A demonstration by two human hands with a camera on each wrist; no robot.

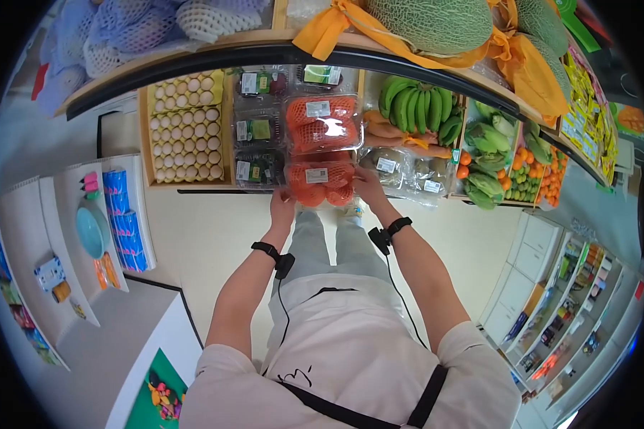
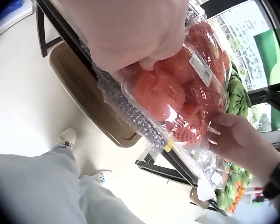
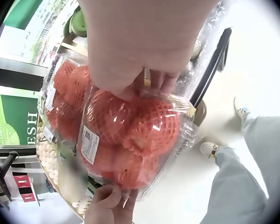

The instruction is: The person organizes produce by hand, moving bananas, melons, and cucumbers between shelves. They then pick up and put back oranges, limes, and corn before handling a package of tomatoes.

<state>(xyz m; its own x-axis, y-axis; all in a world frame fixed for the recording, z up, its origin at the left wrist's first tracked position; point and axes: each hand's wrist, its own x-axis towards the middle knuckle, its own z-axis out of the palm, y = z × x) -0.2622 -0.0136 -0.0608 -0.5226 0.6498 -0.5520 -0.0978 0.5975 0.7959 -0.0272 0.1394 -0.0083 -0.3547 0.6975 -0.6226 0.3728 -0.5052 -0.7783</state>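
At the front edge of the produce stand is a clear plastic pack of fruit (image 1: 320,191), each fruit wrapped in red foam netting. A white label with a code sits on its lid. My left hand (image 1: 282,209) grips the pack's left end, its thumb on the plastic in the left wrist view. On the opposite end my right hand (image 1: 369,186) holds on, fingers curled round the side in the right wrist view. Just behind lies a second pack of red-netted fruit (image 1: 322,123).
Left of the packs stands a crate of eggs (image 1: 187,143), with dark packaged produce (image 1: 254,130) between. To the right are green bananas (image 1: 421,106), bagged fruit (image 1: 401,171) and leafy corn (image 1: 485,157). A dark-edged upper shelf with melons (image 1: 429,25) overhangs the back.
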